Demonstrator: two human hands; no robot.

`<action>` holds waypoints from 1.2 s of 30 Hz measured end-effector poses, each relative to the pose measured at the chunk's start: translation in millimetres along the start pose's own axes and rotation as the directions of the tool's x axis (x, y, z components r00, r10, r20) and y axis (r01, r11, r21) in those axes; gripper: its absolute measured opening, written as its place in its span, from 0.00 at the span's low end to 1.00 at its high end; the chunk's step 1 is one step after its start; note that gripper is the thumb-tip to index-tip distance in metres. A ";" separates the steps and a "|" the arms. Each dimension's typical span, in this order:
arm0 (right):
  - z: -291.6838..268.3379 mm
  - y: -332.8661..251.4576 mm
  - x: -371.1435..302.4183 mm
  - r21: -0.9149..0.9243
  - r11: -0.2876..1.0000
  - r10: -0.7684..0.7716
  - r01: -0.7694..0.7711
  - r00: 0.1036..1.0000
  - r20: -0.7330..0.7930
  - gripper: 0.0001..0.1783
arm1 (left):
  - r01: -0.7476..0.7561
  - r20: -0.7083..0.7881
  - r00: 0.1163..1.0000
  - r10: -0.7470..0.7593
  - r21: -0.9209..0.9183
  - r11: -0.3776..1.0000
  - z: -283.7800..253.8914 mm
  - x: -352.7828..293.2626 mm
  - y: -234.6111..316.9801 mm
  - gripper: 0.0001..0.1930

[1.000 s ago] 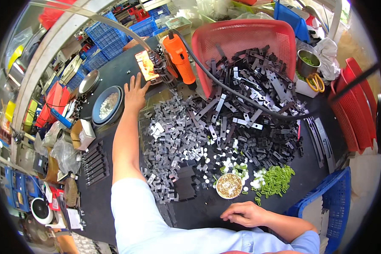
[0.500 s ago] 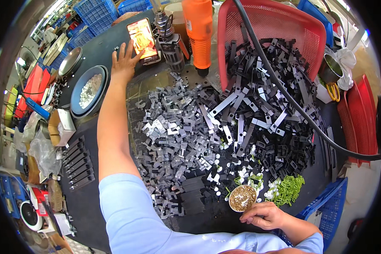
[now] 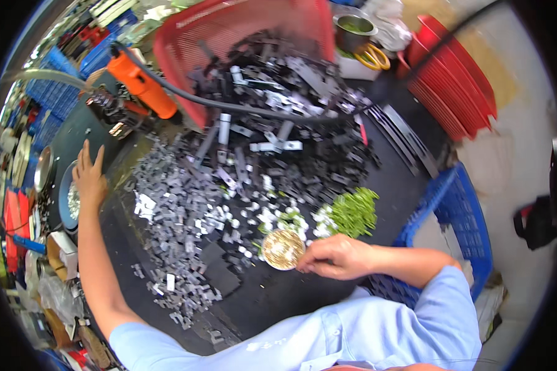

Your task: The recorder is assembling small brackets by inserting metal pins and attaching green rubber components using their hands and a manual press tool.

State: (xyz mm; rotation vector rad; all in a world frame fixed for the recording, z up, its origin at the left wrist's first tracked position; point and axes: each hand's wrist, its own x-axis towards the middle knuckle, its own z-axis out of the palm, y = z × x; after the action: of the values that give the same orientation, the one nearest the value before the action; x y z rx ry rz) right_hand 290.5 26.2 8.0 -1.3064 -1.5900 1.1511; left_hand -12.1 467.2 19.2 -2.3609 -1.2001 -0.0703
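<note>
My left hand (image 3: 90, 179) is raised at the far left with its fingers spread and nothing in it. It is beside the blue bowl (image 3: 65, 204) of small white pieces, partly covering it. My right hand (image 3: 340, 256) is closed, fingertips pressed together at the rim of a round dish (image 3: 283, 250) filled with tiny brass-coloured parts. Whatever those fingertips hold, if anything, is hidden. Just beyond the dish are white caps (image 3: 322, 221) and a heap of short green pieces (image 3: 354, 212). Small grey metal clips (image 3: 173, 204) cover the table between my hands.
A tilted red basket (image 3: 185, 43) spills black metal strips (image 3: 278, 123) over the table. A dark cable (image 3: 254, 111) crosses above them. An orange-handled tool (image 3: 142, 83) stands at the back left. Right are a blue crate (image 3: 470, 216), stacked red baskets (image 3: 458, 80) and yellow-handled scissors (image 3: 372, 59).
The view has swung to the right. My left hand has left the lit phone and moved back toward the blue bowl; the phone no longer shows. My right hand remains by the dish.
</note>
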 end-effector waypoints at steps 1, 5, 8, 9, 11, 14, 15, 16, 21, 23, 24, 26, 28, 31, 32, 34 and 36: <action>-1.0 -1.2 -5.6 -0.010 1.000 0.009 -0.009 1.000 -0.014 0.09 | -0.049 0.004 0.999 0.049 -0.025 0.998 -7.3 -9.6 4.8 0.36; -0.9 -6.8 -25.9 -0.164 0.986 0.000 0.005 0.999 0.033 0.08 | -0.134 0.042 0.990 0.138 -0.086 0.987 -32.3 -61.8 24.6 0.36; -1.3 -0.3 -40.4 -0.339 0.941 -0.005 0.016 0.999 0.035 0.09 | -0.073 0.138 0.986 0.097 -0.174 0.982 -59.9 -105.4 45.2 0.35; -3.4 3.9 -44.0 -0.421 0.907 -0.003 0.018 0.999 0.036 0.09 | -0.023 0.183 0.981 0.067 -0.232 0.973 -68.9 -122.6 46.9 0.35; -10.4 9.7 -51.9 -0.458 0.889 -0.021 -0.012 0.998 -0.067 0.10 | -0.019 0.156 0.985 0.074 -0.325 0.945 -84.0 -155.9 55.8 0.34; -22.4 15.6 -59.1 -0.501 0.865 -0.050 -0.015 0.992 -0.116 0.10 | -0.085 0.099 0.986 0.137 -0.405 0.910 -113.0 -200.4 78.6 0.32; -25.0 13.6 -59.8 -0.507 0.861 -0.012 -0.047 0.994 -0.112 0.10 | -0.107 0.083 0.984 0.159 -0.440 0.892 -124.2 -215.0 88.3 0.32; -23.7 15.5 -55.8 -0.525 0.850 -0.011 -0.051 0.993 -0.114 0.10 | -0.145 0.047 0.981 0.187 -0.462 0.875 -134.7 -230.3 97.3 0.31; -16.2 25.9 6.3 -0.667 0.737 -0.218 0.112 0.973 -0.076 0.11 | -0.214 0.044 0.958 0.283 -0.547 0.809 -168.4 -292.8 140.6 0.30; -17.2 35.4 46.6 -0.781 0.614 -0.252 0.113 0.966 -0.059 0.14 | -0.261 0.002 0.944 0.329 -0.604 0.753 -174.0 -300.9 158.5 0.27; -16.6 38.3 64.6 -0.791 0.601 -0.256 0.110 0.965 -0.061 0.14 | -0.278 -0.026 0.941 0.337 -0.625 0.729 -174.9 -301.7 165.1 0.26; -19.9 50.4 97.4 -0.826 0.549 -0.255 0.126 0.967 -0.023 0.15 | -0.307 -0.078 0.934 0.348 -0.670 0.676 -177.0 -293.8 175.7 0.26; -12.6 47.3 118.4 -0.874 0.468 -0.241 0.132 0.970 0.017 0.15 | -0.318 -0.130 0.938 0.322 -0.694 0.646 -173.5 -281.0 181.7 0.25; -12.1 49.4 134.7 -0.927 0.365 -0.158 0.091 0.987 0.035 0.15 | -0.310 -0.135 0.939 0.317 -0.734 0.604 -164.0 -252.1 186.3 0.23; -13.4 52.3 133.2 -0.928 0.368 -0.117 0.061 0.993 0.019 0.15 | -0.319 -0.157 0.937 0.313 -0.752 0.577 -155.6 -243.5 189.1 0.23; -19.1 59.9 125.4 -0.924 0.382 -0.095 0.032 0.995 -0.005 0.12 | -0.346 -0.194 0.928 0.317 -0.762 0.547 -142.4 -223.3 194.9 0.22; -26.5 56.3 115.2 -0.922 0.384 -0.082 0.052 0.996 0.022 0.11 | -0.371 -0.221 0.922 0.319 -0.742 0.558 -125.8 -201.5 202.6 0.20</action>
State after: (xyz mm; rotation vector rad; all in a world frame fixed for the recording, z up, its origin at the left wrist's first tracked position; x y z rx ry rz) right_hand 310.7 147.8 -36.1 -1.8707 -2.3700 0.0235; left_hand 42.3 160.5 -2.9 -3.2800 -0.6900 -0.6517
